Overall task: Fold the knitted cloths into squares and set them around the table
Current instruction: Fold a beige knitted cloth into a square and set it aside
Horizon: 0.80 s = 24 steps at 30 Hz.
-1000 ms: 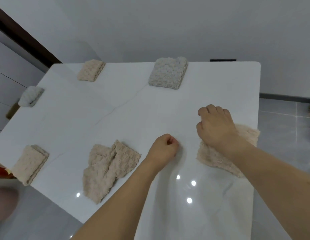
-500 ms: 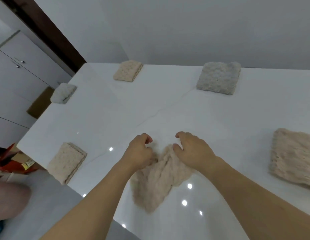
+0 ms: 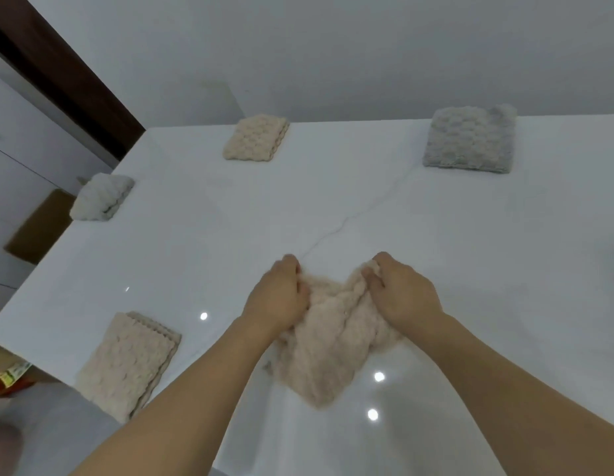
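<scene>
Knitted cloth (image 3: 328, 352), crumpled at lower centre, pinched at its top corners by left hand (image 3: 278, 300) and right hand (image 3: 401, 297), likely needs spreading flat before folding.

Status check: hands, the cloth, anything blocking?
Left hand and right hand both gripping the loose beige cloth, still crumpled, unfolded. Four folded cloths visible along the table edges. Nothing in the way.

Beige knitted cloth (image 3: 328, 352), rumpled, unfolded, table's near edge
</scene>
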Each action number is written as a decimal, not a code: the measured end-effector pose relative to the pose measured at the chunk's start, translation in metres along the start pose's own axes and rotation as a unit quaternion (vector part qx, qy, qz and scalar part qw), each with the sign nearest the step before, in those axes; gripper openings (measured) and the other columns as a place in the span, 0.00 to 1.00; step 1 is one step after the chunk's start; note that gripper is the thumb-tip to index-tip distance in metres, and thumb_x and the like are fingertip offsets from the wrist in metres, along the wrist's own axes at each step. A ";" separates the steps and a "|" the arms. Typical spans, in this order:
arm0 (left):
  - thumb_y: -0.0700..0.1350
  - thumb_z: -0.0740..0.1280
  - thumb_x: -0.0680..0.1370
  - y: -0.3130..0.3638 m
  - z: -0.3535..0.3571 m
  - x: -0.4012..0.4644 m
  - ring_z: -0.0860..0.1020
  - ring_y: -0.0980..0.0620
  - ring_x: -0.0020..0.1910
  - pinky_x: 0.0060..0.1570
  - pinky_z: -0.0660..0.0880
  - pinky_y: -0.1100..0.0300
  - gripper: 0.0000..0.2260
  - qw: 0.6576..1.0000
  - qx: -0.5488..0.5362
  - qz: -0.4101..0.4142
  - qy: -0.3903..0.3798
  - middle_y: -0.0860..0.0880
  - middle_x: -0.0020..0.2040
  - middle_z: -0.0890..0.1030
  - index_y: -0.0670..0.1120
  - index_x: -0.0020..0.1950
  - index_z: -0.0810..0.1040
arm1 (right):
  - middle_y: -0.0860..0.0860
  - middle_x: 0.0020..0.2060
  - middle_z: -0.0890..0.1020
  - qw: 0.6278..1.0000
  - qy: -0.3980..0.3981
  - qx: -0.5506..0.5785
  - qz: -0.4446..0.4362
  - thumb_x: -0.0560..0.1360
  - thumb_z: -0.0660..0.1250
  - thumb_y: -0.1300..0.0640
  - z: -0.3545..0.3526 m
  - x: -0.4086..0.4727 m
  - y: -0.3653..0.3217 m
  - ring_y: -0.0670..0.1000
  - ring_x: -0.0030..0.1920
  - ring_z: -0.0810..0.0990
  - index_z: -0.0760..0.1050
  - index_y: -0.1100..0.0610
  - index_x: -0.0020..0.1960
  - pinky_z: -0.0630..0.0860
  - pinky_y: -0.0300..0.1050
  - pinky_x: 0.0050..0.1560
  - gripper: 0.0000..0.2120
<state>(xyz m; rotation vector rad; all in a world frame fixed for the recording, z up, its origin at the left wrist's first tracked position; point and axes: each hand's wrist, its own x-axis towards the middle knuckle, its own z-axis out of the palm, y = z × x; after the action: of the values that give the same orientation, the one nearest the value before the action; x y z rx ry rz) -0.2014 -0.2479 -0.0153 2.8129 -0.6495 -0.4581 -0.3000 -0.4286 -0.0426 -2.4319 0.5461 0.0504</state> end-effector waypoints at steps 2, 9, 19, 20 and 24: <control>0.43 0.59 0.78 -0.018 0.004 0.014 0.73 0.46 0.49 0.48 0.71 0.53 0.08 0.987 0.046 0.080 0.132 0.47 0.54 0.76 0.45 0.56 0.73 | 0.47 0.38 0.78 0.997 0.075 0.031 0.014 0.82 0.52 0.47 0.011 0.010 -0.006 0.50 0.38 0.76 0.70 0.53 0.55 0.72 0.46 0.38 0.13; 0.55 0.55 0.77 -0.041 0.049 0.016 0.68 0.57 0.50 0.56 0.66 0.58 0.10 0.966 -0.121 0.159 0.164 0.60 0.50 0.71 0.56 0.48 0.74 | 0.46 0.34 0.78 0.960 0.273 0.050 0.039 0.81 0.53 0.45 0.041 0.026 -0.010 0.50 0.36 0.77 0.71 0.52 0.50 0.74 0.48 0.39 0.13; 0.55 0.58 0.82 -0.049 0.059 0.009 0.64 0.56 0.57 0.57 0.56 0.60 0.11 0.947 -0.089 0.246 0.187 0.58 0.57 0.71 0.57 0.58 0.77 | 0.47 0.35 0.76 0.911 0.351 0.215 -0.022 0.78 0.59 0.47 0.054 0.003 -0.008 0.50 0.37 0.74 0.69 0.54 0.40 0.71 0.48 0.40 0.13; 0.53 0.59 0.81 -0.051 0.060 0.008 0.64 0.56 0.57 0.57 0.55 0.60 0.09 0.941 -0.096 0.258 0.195 0.59 0.57 0.71 0.56 0.57 0.77 | 0.47 0.33 0.75 0.914 0.343 0.215 -0.033 0.78 0.60 0.47 0.056 -0.001 -0.010 0.48 0.35 0.72 0.67 0.54 0.37 0.69 0.47 0.38 0.14; 0.47 0.62 0.78 -0.056 0.058 0.000 0.68 0.51 0.52 0.54 0.63 0.55 0.02 0.923 -0.217 0.237 0.212 0.57 0.47 0.72 0.53 0.47 0.73 | 0.47 0.30 0.70 0.908 0.352 0.224 -0.041 0.74 0.60 0.52 0.055 -0.011 -0.017 0.48 0.32 0.67 0.62 0.54 0.34 0.63 0.46 0.34 0.12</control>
<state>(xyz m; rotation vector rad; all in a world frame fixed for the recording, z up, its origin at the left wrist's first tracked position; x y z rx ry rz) -0.1992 -0.2069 -0.0844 2.1335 -0.9483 0.0943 -0.2977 -0.3797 -0.0749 -1.9607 0.6678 -0.9202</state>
